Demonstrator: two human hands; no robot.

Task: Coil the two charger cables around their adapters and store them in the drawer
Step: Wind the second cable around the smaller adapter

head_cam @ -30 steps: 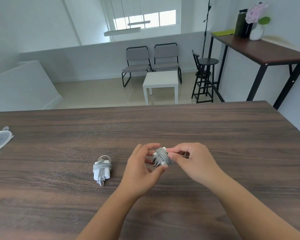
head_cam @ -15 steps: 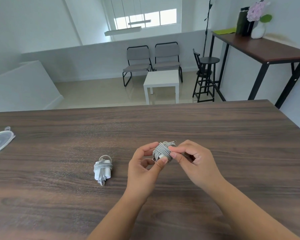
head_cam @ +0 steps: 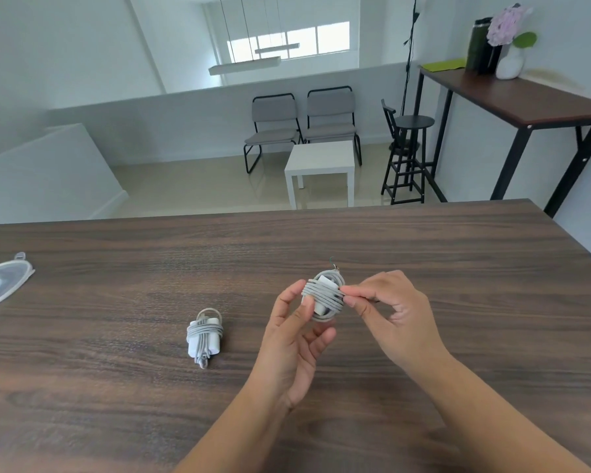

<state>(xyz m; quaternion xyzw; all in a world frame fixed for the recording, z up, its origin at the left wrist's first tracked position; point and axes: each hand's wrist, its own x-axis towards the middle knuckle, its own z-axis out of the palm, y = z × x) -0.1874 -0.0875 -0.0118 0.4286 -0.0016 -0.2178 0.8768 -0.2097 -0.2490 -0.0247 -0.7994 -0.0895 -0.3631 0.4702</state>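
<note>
Two white charger adapters with grey cables wound around them are in the head view. One wrapped charger (head_cam: 204, 336) lies on the dark wooden table (head_cam: 423, 254), left of my hands. The second wrapped charger (head_cam: 325, 295) is held above the table between both hands. My left hand (head_cam: 294, 339) pinches its left side with thumb and fingers. My right hand (head_cam: 389, 308) pinches the cable at its right side. The plug end of the cable sticks up at the top. No drawer is in view.
A clear plastic pouch (head_cam: 0, 285) lies at the table's left edge. Beyond the far table edge are two chairs (head_cam: 304, 121), a white side table (head_cam: 319, 165), a black stool (head_cam: 410, 148) and a high desk (head_cam: 526, 100) with a vase.
Both hands have lifted the held charger slightly and turned it, so the white adapter body now shows more. The charger on the table has not moved.
</note>
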